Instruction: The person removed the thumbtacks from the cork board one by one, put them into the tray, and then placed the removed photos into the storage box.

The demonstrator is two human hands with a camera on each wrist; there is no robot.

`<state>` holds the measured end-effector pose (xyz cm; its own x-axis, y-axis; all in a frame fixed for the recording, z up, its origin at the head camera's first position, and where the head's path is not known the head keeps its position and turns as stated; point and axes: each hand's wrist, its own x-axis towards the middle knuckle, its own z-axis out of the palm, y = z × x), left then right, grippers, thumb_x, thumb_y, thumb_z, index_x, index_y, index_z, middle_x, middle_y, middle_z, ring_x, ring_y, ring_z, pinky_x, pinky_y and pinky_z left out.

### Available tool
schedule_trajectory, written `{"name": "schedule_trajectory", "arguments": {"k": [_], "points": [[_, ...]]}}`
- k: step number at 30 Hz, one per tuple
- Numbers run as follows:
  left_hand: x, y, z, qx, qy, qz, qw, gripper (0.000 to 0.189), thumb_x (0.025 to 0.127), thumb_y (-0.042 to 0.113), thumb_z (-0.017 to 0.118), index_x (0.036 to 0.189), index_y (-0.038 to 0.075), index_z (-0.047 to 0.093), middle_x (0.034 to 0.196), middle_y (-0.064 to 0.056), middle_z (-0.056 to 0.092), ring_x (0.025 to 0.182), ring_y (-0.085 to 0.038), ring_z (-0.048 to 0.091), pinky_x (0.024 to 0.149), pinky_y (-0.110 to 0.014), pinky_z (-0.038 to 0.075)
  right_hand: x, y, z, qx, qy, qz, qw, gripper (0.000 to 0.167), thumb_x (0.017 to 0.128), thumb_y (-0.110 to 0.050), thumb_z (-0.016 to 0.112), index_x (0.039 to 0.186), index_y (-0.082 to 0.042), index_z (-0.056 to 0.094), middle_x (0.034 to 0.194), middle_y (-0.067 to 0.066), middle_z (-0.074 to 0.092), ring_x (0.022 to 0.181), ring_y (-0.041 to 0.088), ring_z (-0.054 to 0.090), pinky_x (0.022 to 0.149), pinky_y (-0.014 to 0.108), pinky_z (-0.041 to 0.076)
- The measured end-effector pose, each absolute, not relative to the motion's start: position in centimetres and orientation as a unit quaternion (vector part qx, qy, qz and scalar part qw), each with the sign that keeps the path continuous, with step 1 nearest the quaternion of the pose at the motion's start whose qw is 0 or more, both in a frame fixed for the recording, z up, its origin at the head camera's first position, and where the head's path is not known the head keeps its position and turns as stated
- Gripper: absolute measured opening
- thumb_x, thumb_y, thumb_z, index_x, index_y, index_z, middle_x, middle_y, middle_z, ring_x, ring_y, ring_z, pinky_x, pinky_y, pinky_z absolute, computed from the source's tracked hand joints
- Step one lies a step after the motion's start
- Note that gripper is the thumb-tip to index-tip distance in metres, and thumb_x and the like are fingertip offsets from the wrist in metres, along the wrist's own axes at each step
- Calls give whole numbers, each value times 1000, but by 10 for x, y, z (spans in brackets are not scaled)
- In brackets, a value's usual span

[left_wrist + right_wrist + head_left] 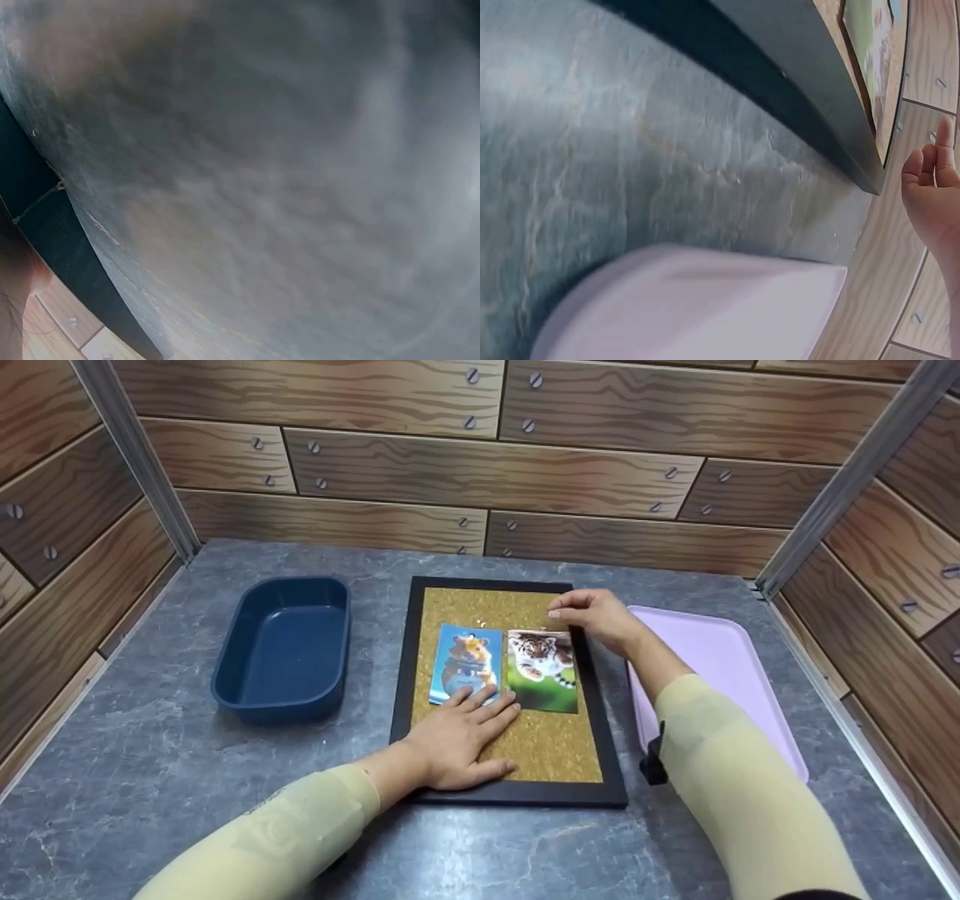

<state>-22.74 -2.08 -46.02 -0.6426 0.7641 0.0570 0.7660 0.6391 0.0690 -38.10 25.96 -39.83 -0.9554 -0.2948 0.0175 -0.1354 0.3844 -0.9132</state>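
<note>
A black-framed cork board [540,750] lies on the table with two pictures on it. The hamster picture [469,660] is on the left, with a small shiny clear piece [481,623] at its top edge. Beside it lies the tiger picture [541,671]. My left hand [461,739] rests spread on the board, its fingertips over the hamster picture's lower edge and near the tiger picture. Over the board's upper right, my right hand [596,615] has thumb and forefinger close together above the tiger picture; whether something tiny is between them cannot be made out.
To the left stands a deep blue tray [281,709] with nothing visible inside. A flat lilac tray [720,660] lies right of the board, partly under the right forearm. Wood-patterned panels [390,457] enclose the table at the back and sides.
</note>
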Motion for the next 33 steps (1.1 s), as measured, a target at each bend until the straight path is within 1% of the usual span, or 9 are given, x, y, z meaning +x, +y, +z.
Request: {"name": "schedule_trajectory", "arguments": {"k": [6, 11, 14, 18, 22, 26, 29, 33], "points": [[-227, -20, -461, -420, -906, -40, 9, 84, 95, 73, 20, 159, 19, 13, 166, 0, 10, 153, -26, 8, 123, -50, 12, -374, 270, -389, -135, 834, -531, 67, 36, 89, -21, 73, 113, 6, 67, 94, -9, 70, 94, 9, 60, 86, 24, 47], [-228, -20, -461, -421, -906, -36, 13, 84, 95, 73, 20, 159, 19, 13, 166, 0, 11, 153, -26, 9, 123, -50, 12, -372, 280, -384, -128, 840, -523, 64, 38, 89, -24, 74, 115, 3, 68, 99, -8, 70, 101, 9, 60, 92, 24, 45], [-228, -20, -461, -420, -907, -33, 14, 85, 95, 74, 20, 159, 19, 13, 166, 0, 11, 153, -26, 9, 123, -50, 12, -370, 287, -382, -121, 838, -527, 68, 34, 89, -24, 74, 113, -1, 69, 103, -7, 70, 103, 9, 59, 94, 24, 44], [-227, -19, -461, -421, -906, -32, 14, 85, 94, 74, 19, 159, 19, 13, 166, 0, 11, 153, -26, 9, 123, -50, 12, -362, 293, -374, -120, 835, -533, 72, 25, 90, -20, 73, 110, -5, 72, 106, -4, 70, 103, 8, 59, 92, 23, 45], [-227, -19, -461, -421, -906, -37, 15, 84, 95, 73, 21, 159, 19, 14, 166, 0, 12, 153, -26, 9, 123, -50, 13, -349, 295, -359, -123, 836, -530, 72, 26, 91, -16, 70, 112, 1, 70, 110, 2, 71, 103, 8, 59, 92, 23, 44], [-227, -19, -462, -422, -906, -44, 15, 84, 95, 72, 23, 159, 19, 15, 166, 0, 13, 153, -26, 10, 123, -50, 12, -341, 298, -350, -123, 842, -520, 70, 34, 92, -15, 70, 117, 7, 65, 108, -1, 70, 102, 5, 57, 93, 21, 42], [-227, -19, -462, -421, -906, -44, 15, 84, 95, 72, 23, 159, 19, 14, 166, 0, 13, 153, -26, 10, 123, -49, 11, -345, 305, -354, -122, 841, -522, 68, 37, 91, -16, 71, 118, 9, 64, 106, -5, 70, 101, 4, 58, 92, 20, 43], [-227, -18, -462, -421, -906, -44, 15, 84, 95, 73, 22, 159, 19, 14, 166, 1, 12, 153, -26, 9, 123, -49, 11, -353, 319, -364, -121, 836, -531, 62, 37, 90, -19, 72, 117, 6, 66, 107, -3, 71, 102, 5, 59, 91, 19, 45]]}}
